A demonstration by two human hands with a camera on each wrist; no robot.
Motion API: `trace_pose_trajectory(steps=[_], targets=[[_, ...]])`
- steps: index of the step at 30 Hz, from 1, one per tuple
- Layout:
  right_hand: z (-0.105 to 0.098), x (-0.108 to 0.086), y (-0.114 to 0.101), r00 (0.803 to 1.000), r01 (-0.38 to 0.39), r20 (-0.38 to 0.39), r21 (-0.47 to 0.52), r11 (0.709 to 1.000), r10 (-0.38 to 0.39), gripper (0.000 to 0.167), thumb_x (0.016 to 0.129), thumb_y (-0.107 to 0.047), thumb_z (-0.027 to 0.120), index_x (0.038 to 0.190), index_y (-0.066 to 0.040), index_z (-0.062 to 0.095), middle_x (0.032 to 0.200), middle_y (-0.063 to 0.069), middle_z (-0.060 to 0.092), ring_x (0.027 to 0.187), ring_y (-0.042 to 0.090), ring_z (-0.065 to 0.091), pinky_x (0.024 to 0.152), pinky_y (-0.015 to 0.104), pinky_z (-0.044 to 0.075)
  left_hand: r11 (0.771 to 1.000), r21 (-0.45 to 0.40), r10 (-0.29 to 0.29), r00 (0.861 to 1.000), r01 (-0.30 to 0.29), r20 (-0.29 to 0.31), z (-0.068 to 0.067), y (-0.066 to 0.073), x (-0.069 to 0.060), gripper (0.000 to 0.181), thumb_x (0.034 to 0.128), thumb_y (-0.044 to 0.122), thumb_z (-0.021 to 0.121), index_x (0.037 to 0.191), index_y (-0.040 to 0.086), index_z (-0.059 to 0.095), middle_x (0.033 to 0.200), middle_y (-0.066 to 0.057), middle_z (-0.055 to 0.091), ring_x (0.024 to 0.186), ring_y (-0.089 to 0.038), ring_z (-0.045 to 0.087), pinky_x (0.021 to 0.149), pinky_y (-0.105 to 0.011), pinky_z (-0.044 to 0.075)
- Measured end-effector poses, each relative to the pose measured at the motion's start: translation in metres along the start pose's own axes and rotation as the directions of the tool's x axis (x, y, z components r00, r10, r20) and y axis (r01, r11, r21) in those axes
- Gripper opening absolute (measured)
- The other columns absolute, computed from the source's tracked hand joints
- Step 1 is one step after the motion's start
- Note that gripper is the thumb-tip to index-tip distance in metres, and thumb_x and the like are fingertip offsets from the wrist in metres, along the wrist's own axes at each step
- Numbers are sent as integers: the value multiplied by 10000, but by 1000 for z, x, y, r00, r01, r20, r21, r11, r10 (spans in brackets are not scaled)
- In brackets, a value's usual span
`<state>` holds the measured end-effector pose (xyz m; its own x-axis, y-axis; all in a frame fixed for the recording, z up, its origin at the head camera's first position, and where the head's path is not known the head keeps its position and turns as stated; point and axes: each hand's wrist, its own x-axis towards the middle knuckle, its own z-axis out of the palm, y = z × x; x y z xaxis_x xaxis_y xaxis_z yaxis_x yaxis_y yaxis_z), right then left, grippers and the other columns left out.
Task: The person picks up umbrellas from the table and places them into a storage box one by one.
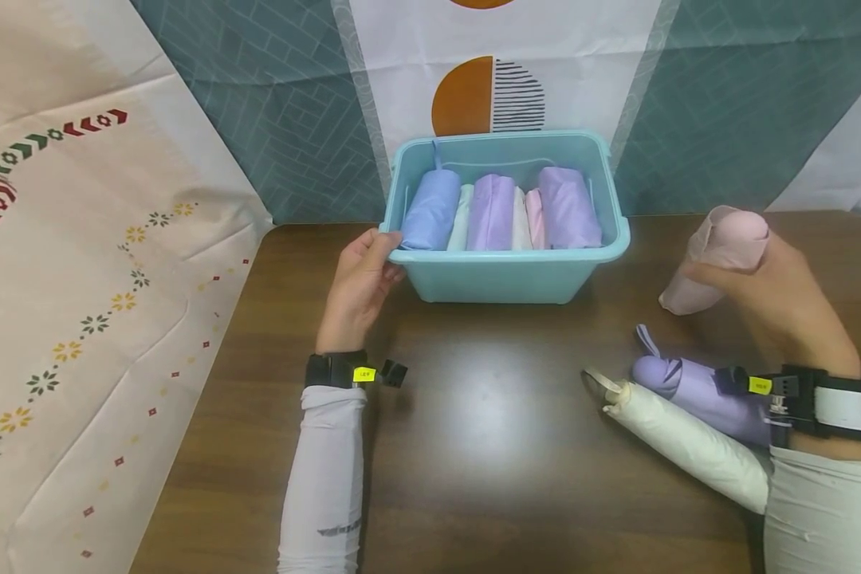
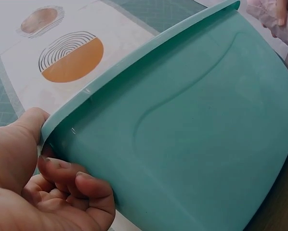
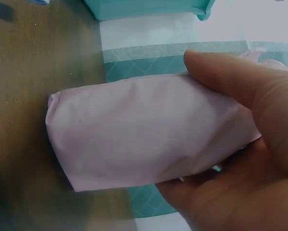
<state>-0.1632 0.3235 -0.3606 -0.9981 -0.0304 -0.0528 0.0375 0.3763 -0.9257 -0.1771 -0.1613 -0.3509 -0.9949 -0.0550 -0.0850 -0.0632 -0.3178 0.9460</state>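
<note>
A turquoise plastic bin [image 1: 488,279] stands at the back of the table with several folded umbrellas lined up inside, among them a blue one [image 1: 432,209] and a purple one [image 1: 570,209]. My left hand [image 1: 359,283] pinches the bin's front left rim corner, thumb on top and fingers curled beneath. To the right of the bin, my right hand [image 1: 789,287] grips a pale pink folded umbrella [image 3: 129,132] in its sleeve, held tilted. Below that hand, a lavender folded umbrella [image 1: 703,395] and a cream one [image 1: 689,438] lie side by side, partly hidden by the right wrist and forearm.
The brown wooden table [image 1: 488,494] carries everything. A teal and white patterned cloth [image 1: 287,104] hangs right behind the bin. Along the left side is a cream embroidered cloth [image 1: 79,279].
</note>
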Motion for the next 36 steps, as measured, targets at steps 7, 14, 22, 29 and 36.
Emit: trace_pose_trajectory(steps=[7,14,22,29,36], targets=[[0,-6,-10,999,-34,-38,-66,997,32,425,953,-262,824,1311,-134,634,1096,37,727,1007,156,645,813,206,443,1000,-8,13,1000,-13,7,0,0,1,268,1032,73,603,782,87,507,657,-24,415,607,-150,410,620,-264,364],[4,-14,-29,968,34,-250,-3,999,-34,405,914,-142,836,1273,-155,649,1061,5,663,928,148,594,744,177,468,1000,-12,11,1000,-11,21,1,0,2,277,1035,78,603,776,92,507,651,-24,415,609,-152,408,625,-264,363],[24,-16,-56,815,437,-562,440,785,-139,645,737,187,739,1331,-11,585,1240,156,595,1084,245,582,876,240,504,1000,-21,5,1000,-5,14,1,-2,2,265,1029,73,601,785,92,500,650,-21,407,601,-146,400,613,-258,357],[35,-10,-68,722,628,-676,550,551,-148,904,679,252,650,1470,-74,356,1385,172,456,1210,307,539,963,369,538,1000,-31,6,1000,-6,14,0,-2,3,263,1025,67,596,781,94,500,639,-15,403,594,-142,399,605,-248,363],[42,-12,-77,664,663,-736,497,560,-133,870,654,211,623,1449,-39,373,1341,168,472,1208,273,499,929,361,508,999,-41,9,1000,-9,6,0,-2,1,248,1022,63,605,792,88,517,648,-14,410,592,-142,406,608,-247,374]])
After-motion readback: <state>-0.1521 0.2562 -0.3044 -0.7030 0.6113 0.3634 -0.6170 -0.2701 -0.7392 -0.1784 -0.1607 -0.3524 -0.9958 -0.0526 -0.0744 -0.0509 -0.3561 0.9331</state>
